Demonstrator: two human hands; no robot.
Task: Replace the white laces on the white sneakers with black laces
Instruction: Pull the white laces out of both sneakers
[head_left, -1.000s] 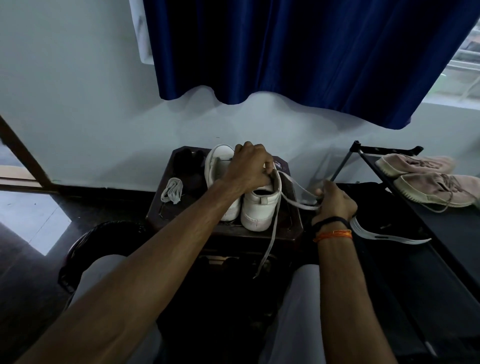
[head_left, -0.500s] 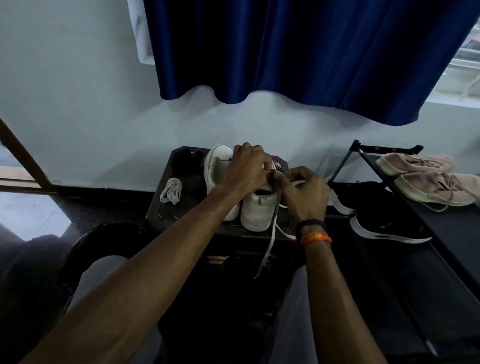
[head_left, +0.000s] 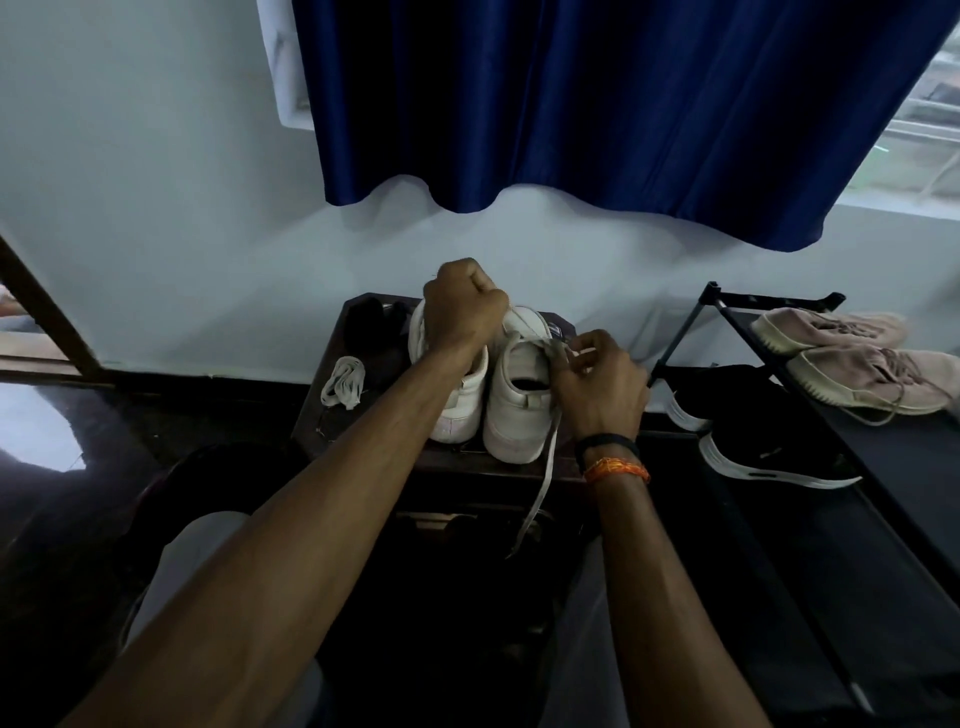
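Head view: left hand (head_left: 462, 306) hides left sneaker (head_left: 457, 395); shoe rack (head_left: 737, 322) right.

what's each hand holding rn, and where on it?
Right hand pinches the white lace at the right sneaker's eyelets. Left hand is fisted over the sneakers' far end; its hold can't be told.
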